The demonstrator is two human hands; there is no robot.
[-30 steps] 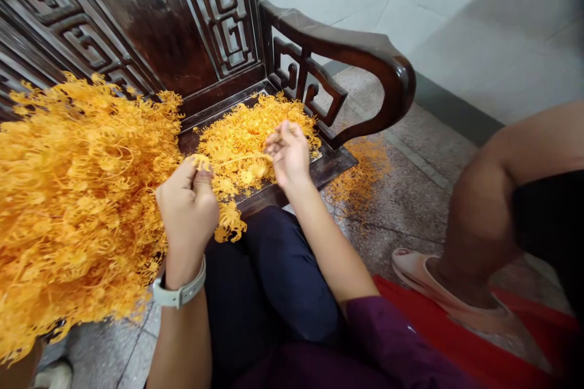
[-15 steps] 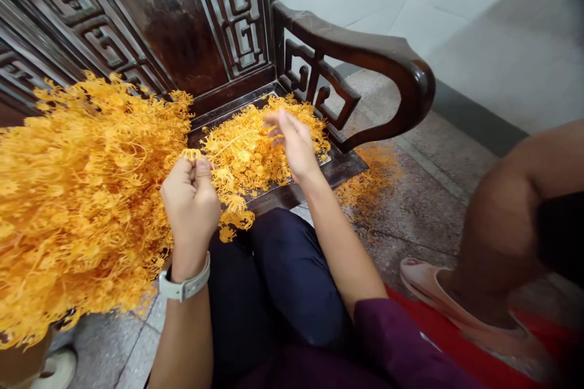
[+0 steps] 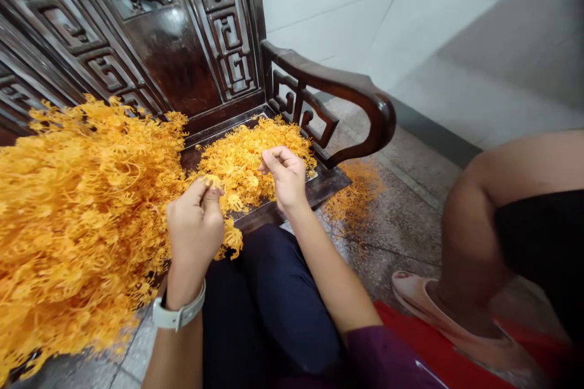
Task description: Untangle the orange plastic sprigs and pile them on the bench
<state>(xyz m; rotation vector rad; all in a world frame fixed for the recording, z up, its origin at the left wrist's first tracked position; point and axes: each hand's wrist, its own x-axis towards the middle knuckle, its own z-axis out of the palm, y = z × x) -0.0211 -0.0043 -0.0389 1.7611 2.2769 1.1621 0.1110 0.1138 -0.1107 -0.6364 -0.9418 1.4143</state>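
My left hand (image 3: pixel 196 222), with a pale watch strap at its wrist, is closed in a pinch on an orange plastic flower sprig (image 3: pixel 232 240). Part of the sprig shows above the fingertips, and frilly blossoms hang below the hand. My right hand (image 3: pixel 286 179) has thumb and fingers pinched together in front of the smaller heap of orange plastic flowers (image 3: pixel 250 152); whatever lies between its fingertips is too small to make out. To the left, a far larger pile of the same flowers (image 3: pixel 86 213) reaches close to my left hand.
The heaps rest on a dark carved wooden bench, with a curved armrest (image 3: pixel 337 76) at the right. Orange bits (image 3: pixel 353 194) are scattered on the stone floor below. At the right are another person's bent leg (image 3: pixel 474 225) and sandal (image 3: pixel 438 310), near something red (image 3: pixel 410 334).
My right hand has gone from loosely spread fingers over the small heap to a pinch, nearer my left hand. My left hand keeps its grip on the sprig. The camera view has shifted slightly.
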